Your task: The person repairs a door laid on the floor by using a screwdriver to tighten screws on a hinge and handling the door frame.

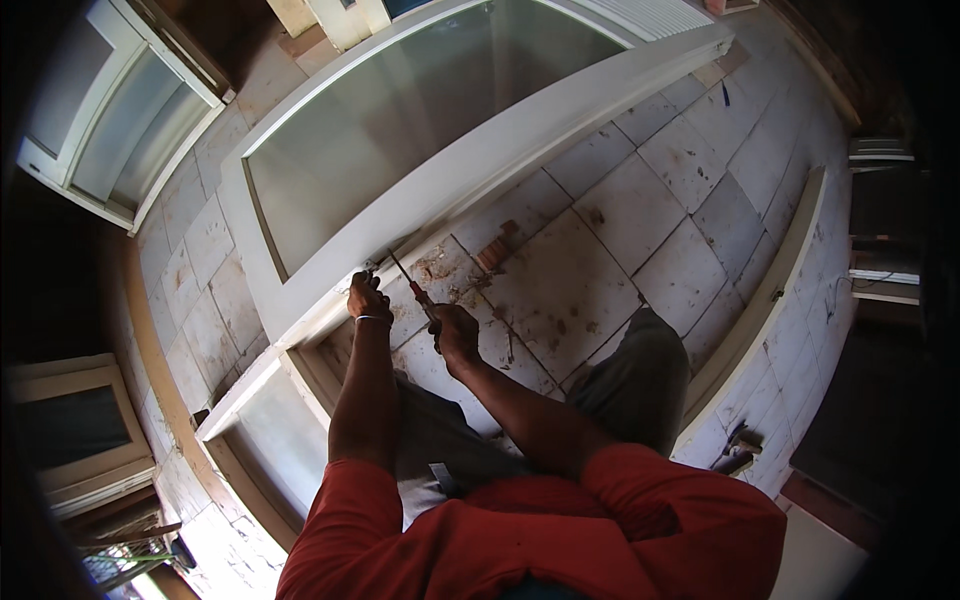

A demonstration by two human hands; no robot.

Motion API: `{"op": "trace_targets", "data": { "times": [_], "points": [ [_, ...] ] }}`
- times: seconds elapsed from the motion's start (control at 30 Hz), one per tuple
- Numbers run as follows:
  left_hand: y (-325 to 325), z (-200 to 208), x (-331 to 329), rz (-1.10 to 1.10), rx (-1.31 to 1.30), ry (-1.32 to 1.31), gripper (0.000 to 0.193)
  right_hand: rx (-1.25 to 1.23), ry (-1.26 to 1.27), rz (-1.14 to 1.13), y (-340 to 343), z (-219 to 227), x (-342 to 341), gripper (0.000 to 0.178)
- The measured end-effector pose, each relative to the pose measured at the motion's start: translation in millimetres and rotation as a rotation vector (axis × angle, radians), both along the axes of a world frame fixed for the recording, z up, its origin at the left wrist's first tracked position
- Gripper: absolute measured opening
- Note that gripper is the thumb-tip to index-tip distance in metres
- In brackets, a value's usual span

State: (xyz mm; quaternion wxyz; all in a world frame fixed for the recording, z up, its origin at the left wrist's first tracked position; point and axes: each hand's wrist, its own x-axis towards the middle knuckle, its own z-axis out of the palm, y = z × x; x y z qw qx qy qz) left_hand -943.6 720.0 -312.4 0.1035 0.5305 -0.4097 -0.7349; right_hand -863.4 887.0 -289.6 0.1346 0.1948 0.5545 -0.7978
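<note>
A white door with a large glass pane [400, 130] lies tilted on its long side ahead of me, its edge facing my hands. My right hand [457, 333] is closed round the handle of a screwdriver [415, 288], whose shaft points up and left to the door's edge. At that same edge my left hand [368, 296] has its fingers bent together against a small metal fitting [370, 266]. What those fingers hold, if anything, is too small to make out.
A reddish brick piece [494, 252] and scattered debris lie on the tiled floor [640, 205]. A long pale frame piece [765, 300] runs along the right. Another glazed panel [280, 430] stands at lower left, and framed glass doors [130, 110] are at upper left.
</note>
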Motion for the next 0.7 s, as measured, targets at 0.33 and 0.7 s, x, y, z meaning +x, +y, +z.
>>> {"op": "trace_targets", "data": {
  "times": [0.33, 0.7],
  "points": [
    [-4, -19, -6, 0.065, 0.082, 0.107, 0.021, -0.115, -0.108, -0.023, 15, 7, -14, 0.019],
    [-3, -12, -4, 0.067, -0.133, -0.078, 0.013, -0.252, -0.225, -0.014, 9, 11, -37, 0.018]
  ]
}}
